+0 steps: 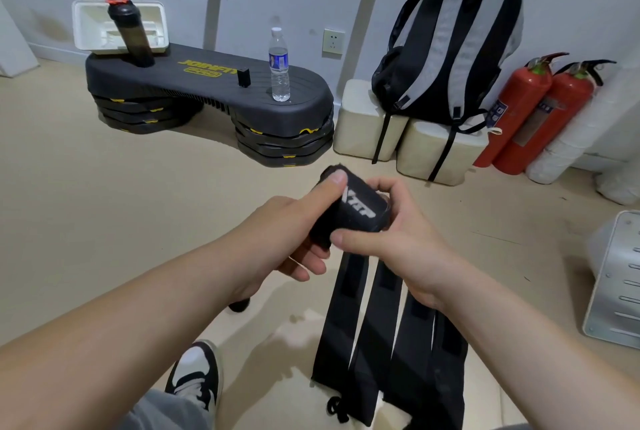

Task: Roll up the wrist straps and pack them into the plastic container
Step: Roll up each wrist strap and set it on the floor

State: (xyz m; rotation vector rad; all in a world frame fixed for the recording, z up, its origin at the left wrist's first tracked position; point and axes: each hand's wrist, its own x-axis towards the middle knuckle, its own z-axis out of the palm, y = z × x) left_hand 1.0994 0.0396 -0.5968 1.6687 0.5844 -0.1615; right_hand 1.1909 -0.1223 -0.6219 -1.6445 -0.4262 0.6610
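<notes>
Water bottle (279,65) on step platform (194,83), backpack (450,48) right

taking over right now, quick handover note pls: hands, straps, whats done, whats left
Left hand and right hand: both grip one rolled wrist strap, held in the air.
Flat straps: several lie unrolled side by side below the hands.
White plastic container: far left on the black step platform, against the wall; no strap seen in it.
Done: one strap rolled, or nearly.
Left: pack it, then roll and pack the rest.

Two printed marks
Yellow "JOINFIT PRO" sits on the black step platform (194,84); the rolled wrist strap (360,209) bears white letters, partly covered, unreadable.
</notes>
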